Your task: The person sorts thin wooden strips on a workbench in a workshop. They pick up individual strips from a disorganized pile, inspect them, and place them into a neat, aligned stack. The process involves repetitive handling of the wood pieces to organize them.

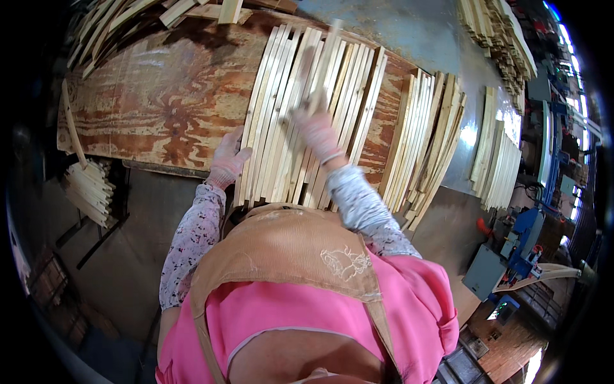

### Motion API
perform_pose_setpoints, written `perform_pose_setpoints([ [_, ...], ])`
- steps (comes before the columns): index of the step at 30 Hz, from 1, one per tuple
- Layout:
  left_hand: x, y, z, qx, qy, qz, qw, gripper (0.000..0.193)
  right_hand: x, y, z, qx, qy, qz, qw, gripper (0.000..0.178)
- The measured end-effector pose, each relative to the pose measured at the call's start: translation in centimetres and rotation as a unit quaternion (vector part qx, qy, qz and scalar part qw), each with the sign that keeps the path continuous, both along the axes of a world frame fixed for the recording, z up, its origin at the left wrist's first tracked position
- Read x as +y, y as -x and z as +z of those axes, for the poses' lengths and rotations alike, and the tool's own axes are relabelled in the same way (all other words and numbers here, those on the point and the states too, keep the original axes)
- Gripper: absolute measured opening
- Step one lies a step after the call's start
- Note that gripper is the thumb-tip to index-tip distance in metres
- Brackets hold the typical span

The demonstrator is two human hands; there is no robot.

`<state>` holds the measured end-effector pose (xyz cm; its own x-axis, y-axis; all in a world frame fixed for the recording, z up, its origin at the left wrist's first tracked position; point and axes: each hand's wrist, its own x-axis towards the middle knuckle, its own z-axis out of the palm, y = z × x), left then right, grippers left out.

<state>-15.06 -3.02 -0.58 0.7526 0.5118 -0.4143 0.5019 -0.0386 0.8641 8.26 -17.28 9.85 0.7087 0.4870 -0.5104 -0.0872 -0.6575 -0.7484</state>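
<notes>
A row of wooden strips is laid side by side on a worn, reddish-brown table, directly in front of the person, with the near ends partly covered by the tan apron. The strips are set lengthwise away from the body, and dark gaps can be seen between some of them. The left hand, covered by a pale pink glove, is placed at the left edge of the row; its thumb is spread apart from the fingers, and nothing is seen to be grasped by it. The right hand, gloved likewise, is blurred above the middle of the row. A pale strip, blurred as well, is held in it and pointed away from the body, its far end carried past the far ends of the row; how the fingers are wrapped around it cannot be told. Both forearms are covered by flowered sleeves, and a pink top is worn under the apron. To the right, a second group of strips is set near the row, some of its pieces slanted. A loose pile of wood is heaped at the far left of the table, and a stack of sticks is seen beside its near left corner. Farther right, more boards are stacked near a blue machine.
</notes>
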Motion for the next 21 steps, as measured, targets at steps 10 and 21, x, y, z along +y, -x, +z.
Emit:
perform_pose_setpoints([
  [10, -0.2, -0.3, -0.1, -0.036, -0.078, -0.036, 0.996, 0.067, -10.2, -9.3, 5.3, -0.004, -0.008, -0.252, 0.968, 0.070],
  [21, 0.3, -0.1, -1.7, -0.076, 0.010, -0.005, 0.997, 0.069, -22.1, -10.9, -3.5, -0.318, 0.457, -0.062, 0.829, 0.088],
])
